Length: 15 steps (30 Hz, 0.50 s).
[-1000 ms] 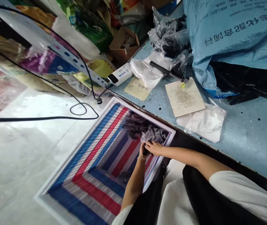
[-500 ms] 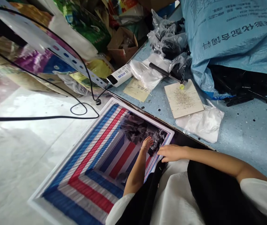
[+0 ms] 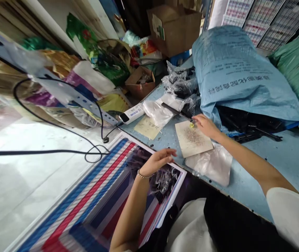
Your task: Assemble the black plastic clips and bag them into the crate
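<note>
My left hand (image 3: 157, 162), with a beaded bracelet at the wrist, hovers over the edge of a striped red, white and blue woven bag (image 3: 73, 206). Its fingers are stretched out with nothing in them. Inside the bag lie dark items in clear plastic (image 3: 162, 183). My right hand (image 3: 205, 126) is over the table, fingers extended, its tips at the head of a small hammer (image 3: 174, 109) with a black handle and a yellow tip. Whether they touch it I cannot tell. The hammer head rests at the edge of a speckled, worn square board (image 3: 193, 140).
White plastic bags (image 3: 212, 164) lie partly under the board. Behind are wrapped black parts (image 3: 182, 84) and a blue sack (image 3: 238, 77) with black parts (image 3: 251, 127) at its mouth. A white box (image 3: 133, 113) and a paper note (image 3: 148, 127) lie left. Black cable (image 3: 47, 151) crosses the left side.
My left hand has risen out of the striped bag to above its edge. My right hand has moved from the bag's rim across the table to the hammer head.
</note>
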Motion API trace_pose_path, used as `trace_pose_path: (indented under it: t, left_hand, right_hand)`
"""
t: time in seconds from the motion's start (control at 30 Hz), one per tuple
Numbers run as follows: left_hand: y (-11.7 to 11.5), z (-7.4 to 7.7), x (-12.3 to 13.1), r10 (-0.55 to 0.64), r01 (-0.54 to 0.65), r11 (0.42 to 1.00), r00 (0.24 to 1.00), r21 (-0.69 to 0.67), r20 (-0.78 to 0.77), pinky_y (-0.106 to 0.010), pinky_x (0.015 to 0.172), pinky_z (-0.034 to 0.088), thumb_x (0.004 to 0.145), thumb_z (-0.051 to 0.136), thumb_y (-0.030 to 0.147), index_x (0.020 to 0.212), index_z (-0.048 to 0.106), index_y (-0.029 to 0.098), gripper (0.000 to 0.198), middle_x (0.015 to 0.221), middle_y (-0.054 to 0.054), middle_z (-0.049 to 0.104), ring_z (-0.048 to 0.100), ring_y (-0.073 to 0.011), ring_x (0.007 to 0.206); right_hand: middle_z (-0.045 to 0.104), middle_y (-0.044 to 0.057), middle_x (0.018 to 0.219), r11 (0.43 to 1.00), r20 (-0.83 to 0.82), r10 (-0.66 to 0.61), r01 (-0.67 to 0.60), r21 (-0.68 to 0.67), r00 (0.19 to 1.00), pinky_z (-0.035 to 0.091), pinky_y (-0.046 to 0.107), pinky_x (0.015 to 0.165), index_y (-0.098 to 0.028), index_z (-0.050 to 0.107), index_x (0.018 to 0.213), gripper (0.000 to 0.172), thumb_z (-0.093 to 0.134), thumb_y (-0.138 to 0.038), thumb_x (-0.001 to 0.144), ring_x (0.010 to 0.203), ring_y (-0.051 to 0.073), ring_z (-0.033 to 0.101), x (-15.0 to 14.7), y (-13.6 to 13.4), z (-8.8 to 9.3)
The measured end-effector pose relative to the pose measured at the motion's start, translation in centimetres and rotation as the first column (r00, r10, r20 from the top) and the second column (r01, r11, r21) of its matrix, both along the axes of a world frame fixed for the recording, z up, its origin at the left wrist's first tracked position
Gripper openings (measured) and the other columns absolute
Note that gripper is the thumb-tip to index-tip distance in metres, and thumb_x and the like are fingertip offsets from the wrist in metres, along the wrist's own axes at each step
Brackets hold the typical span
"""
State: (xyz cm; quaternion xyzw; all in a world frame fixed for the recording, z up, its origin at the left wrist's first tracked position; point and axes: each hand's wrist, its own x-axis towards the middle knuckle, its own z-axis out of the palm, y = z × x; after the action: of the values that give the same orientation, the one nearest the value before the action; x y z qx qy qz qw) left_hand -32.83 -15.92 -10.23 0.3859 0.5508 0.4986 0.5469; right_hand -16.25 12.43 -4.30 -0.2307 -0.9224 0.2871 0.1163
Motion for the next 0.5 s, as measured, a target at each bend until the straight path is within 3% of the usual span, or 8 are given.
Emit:
trace_pose_path:
  t: [0.1,0.2,0.3,0.37,0.5]
  left_hand:
    - [8.8,3.4,-1.9,0.162,-0.112,0.977,0.945,0.183,-0.283,-0.036,0.089,0.058,0.091,0.065,0.035,0.130,0.065,0.018,0.042,0.120,-0.013,0.072,0.069,-0.0219,0.101]
    - [17.8,4.7,-4.9,0.310,-0.176,0.941,0.789,0.288,-0.531,-0.037,0.093,0.057,0.085,0.059,0.016,0.130,0.064,0.017,0.046,0.126,-0.013,0.068,0.067,-0.0237,0.111]
    - [25.3,5.3,-8.5,0.394,-0.222,0.918,0.596,0.328,-0.700,-0.039,0.101,0.054,0.074,0.055,0.004,0.131,0.064,0.018,0.059,0.133,-0.012,0.064,0.063,-0.0258,0.119]
    - [29.2,5.7,-11.0,0.415,-0.276,0.909,0.512,0.313,-0.753,-0.041,0.106,0.051,0.073,0.053,0.003,0.131,0.064,0.017,0.060,0.131,-0.012,0.065,0.062,-0.0268,0.122]
    - [35.5,6.7,-14.8,0.449,-0.368,0.877,0.393,0.310,-0.803,-0.045,0.113,0.045,0.083,0.053,0.009,0.132,0.062,0.014,0.050,0.131,-0.016,0.064,0.059,-0.0293,0.126]
  right_hand:
    - [0.045,0.017,0.157,0.932,0.127,0.007,-0.053,0.357,0.992,0.036,0.051,0.119,-0.014,0.052,0.147,0.060,0.038,0.001,0.091,0.149,0.029,0.037,-4.8,6.1,0.0]
    - [0.039,0.012,0.163,0.837,0.361,0.115,-0.286,0.467,0.925,0.030,0.055,0.120,-0.022,0.048,0.149,0.060,0.041,-0.002,0.093,0.155,0.030,0.026,-8.4,9.7,-0.3]
    - [0.051,0.014,0.153,0.754,0.506,0.206,-0.466,0.463,0.837,0.026,0.051,0.120,-0.019,0.050,0.146,0.060,0.054,-0.006,0.087,0.147,0.031,0.036,-10.3,11.3,-0.6]
    - [0.056,0.017,0.143,0.727,0.500,0.247,-0.500,0.471,0.830,0.024,0.049,0.120,-0.014,0.052,0.142,0.064,0.065,-0.011,0.080,0.136,0.032,0.047,-10.6,12.0,-0.5]
    - [0.059,0.016,0.132,0.778,0.414,0.209,-0.407,0.478,0.886,0.035,0.045,0.111,-0.011,0.054,0.137,0.059,0.067,-0.017,0.080,0.119,0.031,0.054,-10.5,12.5,0.2]
